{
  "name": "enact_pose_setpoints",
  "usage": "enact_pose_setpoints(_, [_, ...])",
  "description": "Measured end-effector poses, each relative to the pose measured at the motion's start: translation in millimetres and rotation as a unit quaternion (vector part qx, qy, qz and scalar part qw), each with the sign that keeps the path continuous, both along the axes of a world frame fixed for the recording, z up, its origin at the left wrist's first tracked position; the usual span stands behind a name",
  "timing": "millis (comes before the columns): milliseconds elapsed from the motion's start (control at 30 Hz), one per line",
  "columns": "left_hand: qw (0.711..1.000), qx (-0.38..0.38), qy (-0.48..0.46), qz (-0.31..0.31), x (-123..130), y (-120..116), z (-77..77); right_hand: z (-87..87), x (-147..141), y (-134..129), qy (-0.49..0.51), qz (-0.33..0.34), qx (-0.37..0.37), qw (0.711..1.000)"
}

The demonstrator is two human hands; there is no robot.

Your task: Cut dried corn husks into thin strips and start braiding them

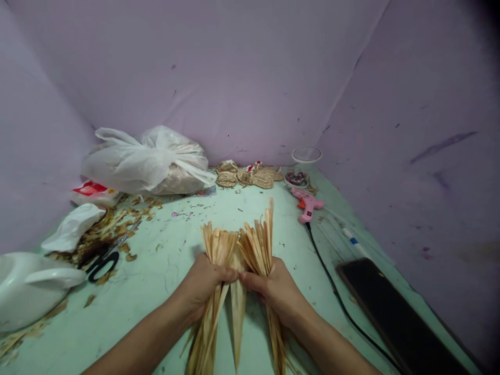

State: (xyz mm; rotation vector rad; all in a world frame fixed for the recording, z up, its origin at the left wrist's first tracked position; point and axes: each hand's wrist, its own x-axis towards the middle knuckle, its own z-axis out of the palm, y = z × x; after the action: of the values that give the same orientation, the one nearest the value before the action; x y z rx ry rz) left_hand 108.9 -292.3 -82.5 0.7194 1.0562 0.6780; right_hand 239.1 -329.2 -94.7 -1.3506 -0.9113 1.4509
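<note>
The left hand (207, 284) is clamped around one bundle of dry leaf strips (219, 249), the right hand (279, 286) around another bundle (261, 244). The thumbs nearly meet over a wide strip (237, 325) between the bundles, its pointed end toward the wearer. All this is held over the near middle of the desk (133, 294). The step in hand looks like parting or sorting the strips; the next move calls for firm fingers on both bundles and careful thumbs, since the strips look brittle. Further out, scissors (113, 257) lie left among scraps, a glue gun (308, 202) and phone (390, 307) right, and woven pieces (260, 178) by the wall.
</note>
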Motion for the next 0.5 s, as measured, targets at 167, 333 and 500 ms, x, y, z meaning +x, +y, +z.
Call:
enact_pose_setpoints(167, [1.000, -0.004, -0.009, -0.012, -1, -2, -1.0, 1.2, -5, -1, 0.026, -0.027, -0.005, 0.999])
enact_pose_setpoints(333, [0.996, -0.026, -0.071, -0.055, -3, -2, 0.0, 0.9, -7, 1, -0.001, -0.058, -0.007, 0.998])
enact_pose_setpoints(500, [0.999, -0.004, -0.048, -0.016, -22, 19, 17.4, 0.8, 11, 9, -0.019, -0.154, -0.059, 0.986])
